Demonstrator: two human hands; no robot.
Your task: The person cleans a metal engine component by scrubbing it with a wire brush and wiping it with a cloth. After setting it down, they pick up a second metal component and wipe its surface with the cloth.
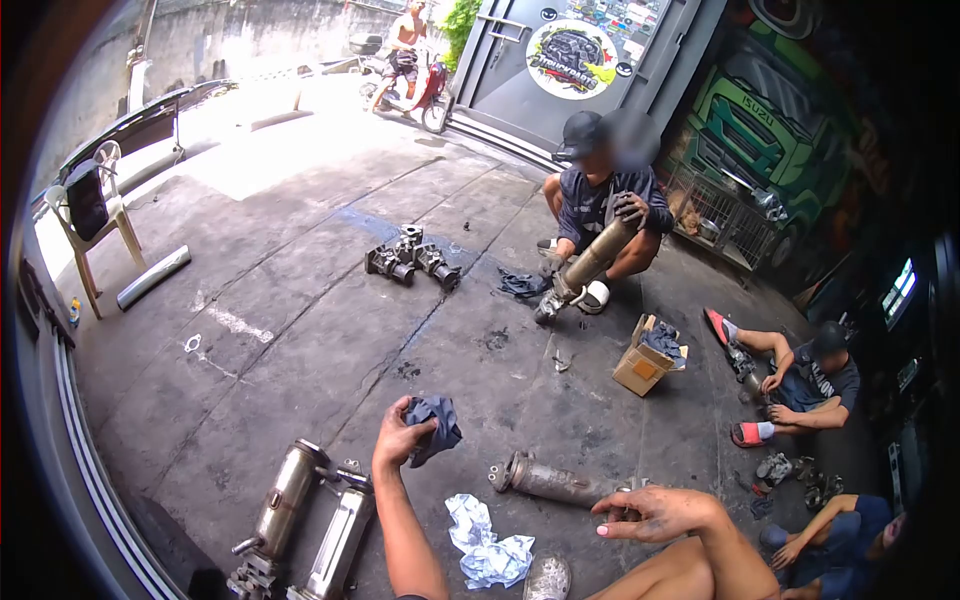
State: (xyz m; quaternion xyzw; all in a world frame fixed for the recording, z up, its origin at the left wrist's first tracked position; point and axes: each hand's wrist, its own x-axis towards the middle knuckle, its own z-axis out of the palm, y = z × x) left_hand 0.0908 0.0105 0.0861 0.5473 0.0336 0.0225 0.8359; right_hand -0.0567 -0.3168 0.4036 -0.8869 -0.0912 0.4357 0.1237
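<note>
My left hand [402, 436] is closed around a crumpled dark grey rag [438, 428], raised above the floor. My right hand [652, 514] hangs near my knee with its fingers apart and nothing in them. Just beyond it lies a dirty metal cylinder [548, 480] with a flanged end; the hand overlaps its right end in this view. Crumpled white-and-blue paper or cloth [488, 545] rests on the floor between my arms, beside my shoe [547, 577]. To the left of my left forearm lie a shiny metal cylinder [284, 500] and a boxy metal cooler-like part [340, 535].
A crouching person [608, 200] holds a metal cylinder [596, 255] upright ahead. Several machined parts [412, 258] sit mid-floor. A cardboard box [640, 368] holds dark rags. Seated people [815, 385] work at right. A chair [95, 215] and silver tube [153, 277] stand left.
</note>
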